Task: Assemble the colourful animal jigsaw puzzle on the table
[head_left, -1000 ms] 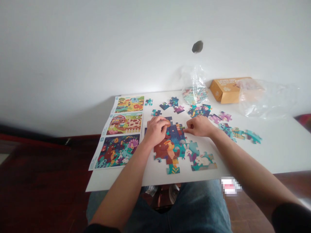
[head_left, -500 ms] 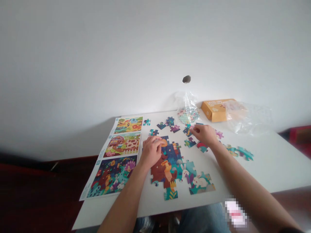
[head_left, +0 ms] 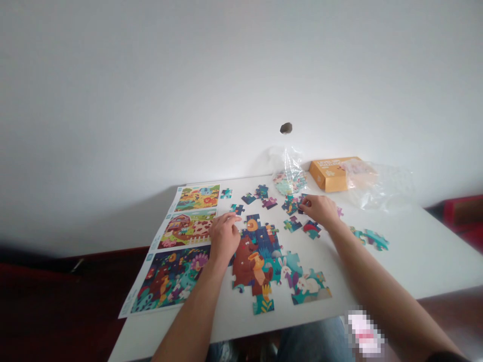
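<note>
Lying along the tabletop's left edge is a reference sheet [head_left: 177,241] with three pictures. Left hand [head_left: 223,235] is resting flat with fingers loosely apart, gripping nothing and touching the left side of the assembled puzzle section [head_left: 264,261] near the front edge. Right hand [head_left: 319,208] is pinching a dark loose piece [head_left: 298,202] further back. Orange box [head_left: 332,173] and plastic bag [head_left: 381,183] are sitting toward the back right corner.

I find open passage over the bare table [head_left: 415,246] at lower right; loose pieces [head_left: 261,191], box [head_left: 328,176] and bag [head_left: 381,188] block the middle.
</note>
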### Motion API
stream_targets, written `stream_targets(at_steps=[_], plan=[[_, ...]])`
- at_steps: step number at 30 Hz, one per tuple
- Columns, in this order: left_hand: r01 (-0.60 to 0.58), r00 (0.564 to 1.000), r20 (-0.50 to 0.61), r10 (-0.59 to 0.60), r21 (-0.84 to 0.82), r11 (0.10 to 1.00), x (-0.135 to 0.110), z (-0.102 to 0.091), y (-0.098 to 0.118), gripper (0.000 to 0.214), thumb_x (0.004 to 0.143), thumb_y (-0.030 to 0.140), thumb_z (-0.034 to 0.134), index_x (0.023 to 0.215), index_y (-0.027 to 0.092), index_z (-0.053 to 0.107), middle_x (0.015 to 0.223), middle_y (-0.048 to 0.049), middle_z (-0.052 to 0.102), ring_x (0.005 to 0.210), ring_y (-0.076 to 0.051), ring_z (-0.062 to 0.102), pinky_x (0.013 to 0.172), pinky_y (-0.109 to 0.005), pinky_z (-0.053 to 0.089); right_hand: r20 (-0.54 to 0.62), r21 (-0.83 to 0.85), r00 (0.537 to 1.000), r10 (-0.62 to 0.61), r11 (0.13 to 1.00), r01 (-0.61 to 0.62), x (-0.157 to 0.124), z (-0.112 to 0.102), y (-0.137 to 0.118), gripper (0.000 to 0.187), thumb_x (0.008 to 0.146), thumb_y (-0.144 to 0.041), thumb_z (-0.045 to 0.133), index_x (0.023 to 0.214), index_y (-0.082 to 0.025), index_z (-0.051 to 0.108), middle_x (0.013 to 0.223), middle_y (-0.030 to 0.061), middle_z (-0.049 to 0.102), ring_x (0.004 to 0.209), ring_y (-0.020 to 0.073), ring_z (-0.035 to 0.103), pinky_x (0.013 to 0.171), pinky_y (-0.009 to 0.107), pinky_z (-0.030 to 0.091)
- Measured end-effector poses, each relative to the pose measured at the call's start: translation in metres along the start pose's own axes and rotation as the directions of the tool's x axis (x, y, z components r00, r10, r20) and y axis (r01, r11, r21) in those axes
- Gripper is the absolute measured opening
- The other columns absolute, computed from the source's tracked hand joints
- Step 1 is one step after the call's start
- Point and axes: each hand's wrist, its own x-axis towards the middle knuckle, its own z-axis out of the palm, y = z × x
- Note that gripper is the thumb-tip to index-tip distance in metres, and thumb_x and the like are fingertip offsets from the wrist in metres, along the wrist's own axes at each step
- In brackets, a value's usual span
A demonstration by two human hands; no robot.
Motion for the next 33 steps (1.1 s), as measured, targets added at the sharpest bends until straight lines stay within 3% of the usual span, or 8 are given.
stream_targets(at_steps=[3,6,12,19,27,33], plan=[[0.000,0.999,0.038,-0.001,0.008,1.000,-0.001,0.002,0.001,0.036,0.077,0.000,0.051,0.088,0.025,0.075,0.108,-0.0037,0.074,0.105,-0.025,0.065,0.100,-0.046,0.050,0.015,0.046,0.991,-0.130,0.991,0.129,-0.005,-0.001,-0.006,0.030,0.085,-0.056,0.061,0.088,-0.029,0.073,0.082,0.0008,0.074,0.074,0.0193,0.065,0.059,0.028,0.032],[0.020,0.998,0.067,-0.022,0.021,1.000,-0.001,0.002,0.001,0.034,0.078,0.001,0.051,0.088,0.024,0.075,0.111,-0.0024,0.074,0.107,-0.024,0.065,0.102,-0.044,0.048,0.130,0.060,0.959,-0.251,0.968,0.245,-0.007,0.002,-0.010,0.032,0.077,-0.060,0.070,0.086,-0.030,0.072,0.079,-0.0017,0.073,0.075,0.0178,0.065,0.060,0.027,0.032],[0.049,0.995,0.087,-0.051,0.020,0.999,0.000,0.002,0.002,0.033,0.080,0.003,0.051,0.088,0.024,0.075,0.108,-0.0006,0.075,0.107,-0.023,0.065,0.103,-0.040,0.048,0.212,0.046,0.957,-0.197,0.980,0.192,0.000,0.007,-0.003,0.032,0.072,-0.059,0.075,0.078,-0.028,0.069,0.077,-0.0029,0.072,0.075,0.0173,0.064,0.058,0.026,0.032],[0.017,0.993,0.116,-0.016,-0.013,1.000,0.002,0.000,0.007,0.033,0.080,0.003,0.052,0.087,0.024,0.076,0.104,-0.0007,0.076,0.104,-0.022,0.065,0.102,-0.038,0.049,0.157,-0.015,0.975,-0.159,0.986,0.163,-0.005,0.002,-0.008,0.040,0.076,-0.068,0.068,0.078,-0.027,0.067,0.077,-0.0010,0.071,0.075,0.0197,0.064,0.058,0.027,0.031],[-0.006,0.994,0.109,0.013,-0.068,0.998,0.003,0.000,0.009,0.032,0.081,0.002,0.051,0.083,0.023,0.075,0.100,-0.0003,0.077,0.102,-0.020,0.066,0.101,-0.035,0.049,0.203,0.080,0.903,-0.379,0.925,0.371,-0.016,0.009,-0.030,0.031,0.077,-0.054,0.075,0.093,-0.029,0.067,0.089,-0.0021,0.073,0.080,0.0181,0.066,0.062,0.026,0.033],[0.074,0.995,0.075,-0.071,-0.038,0.997,0.007,-0.007,0.007,0.031,0.081,0.003,0.049,0.082,0.023,0.074,0.097,-0.0006,0.078,0.100,-0.020,0.068,0.099,-0.034,0.048,0.213,0.133,0.894,-0.394,0.918,0.373,-0.013,0.004,-0.021,0.018,0.081,-0.039,0.073,0.096,-0.031,0.070,0.090,-0.0032,0.073,0.081,0.0171,0.066,0.065,0.026,0.036]])
